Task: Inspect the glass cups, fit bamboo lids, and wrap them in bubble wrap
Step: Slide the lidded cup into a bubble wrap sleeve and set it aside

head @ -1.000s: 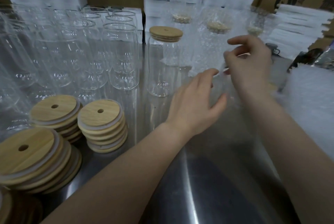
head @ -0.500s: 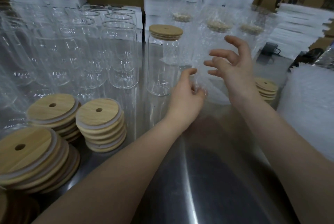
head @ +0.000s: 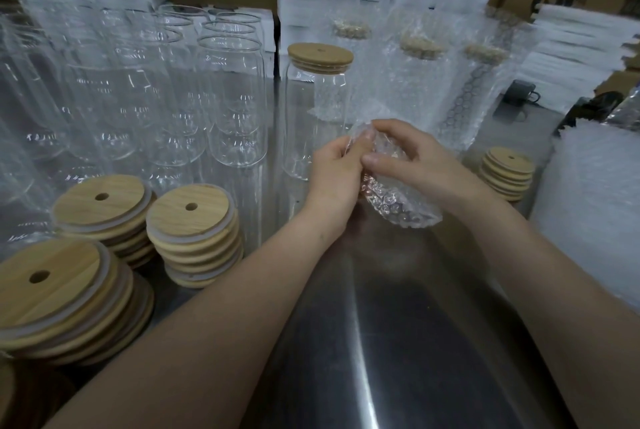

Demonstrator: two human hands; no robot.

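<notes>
At the middle of the desk (head: 381, 342), left hand (head: 334, 176) and right hand (head: 419, 160) pinch the bubble wrap (head: 401, 203), fingers clamped on its far end; it runs from 11 to 5 o'clock. The lidded cup (head: 304, 110) stands upright at 11 o'clock, nearer the left hand.

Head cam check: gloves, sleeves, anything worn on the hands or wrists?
No gloves: left hand and right hand are both bare. No sleeves in view either; the left forearm and right forearm are uncovered right to the frame edge. No watch, bracelet or ring shows on the sides facing the camera, and there are no markings or tape.
</notes>
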